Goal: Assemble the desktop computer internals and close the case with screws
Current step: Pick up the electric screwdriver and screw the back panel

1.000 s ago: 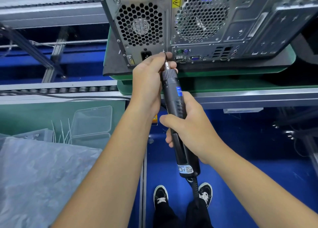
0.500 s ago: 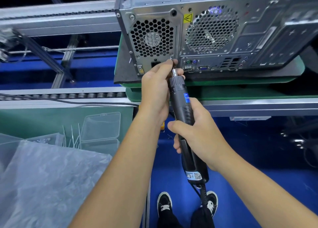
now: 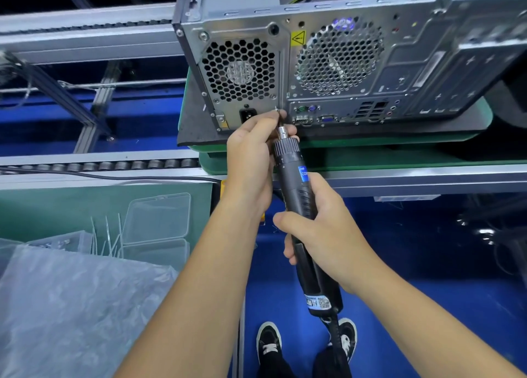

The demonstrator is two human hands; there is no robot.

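Gripped in the right hand (image 3: 322, 232), the electric screwdriver (image 3: 296, 192) is guided by the left hand (image 3: 253, 161), whose fingertips are pinched round the bit and a small screw (image 3: 276, 109).

Compared with the earlier frames, the same two-handed hold is kept, but the bit tip is now brought up against the rear panel of the desktop computer case (image 3: 342, 64), at the seam between the power supply grille (image 3: 239, 70) and the port block, just beside the power socket (image 3: 247, 116). The case lies on the green conveyor pallet (image 3: 370, 149). It is judged that a rear screw is about to be driven; whether it is already seated in its hole cannot be told.
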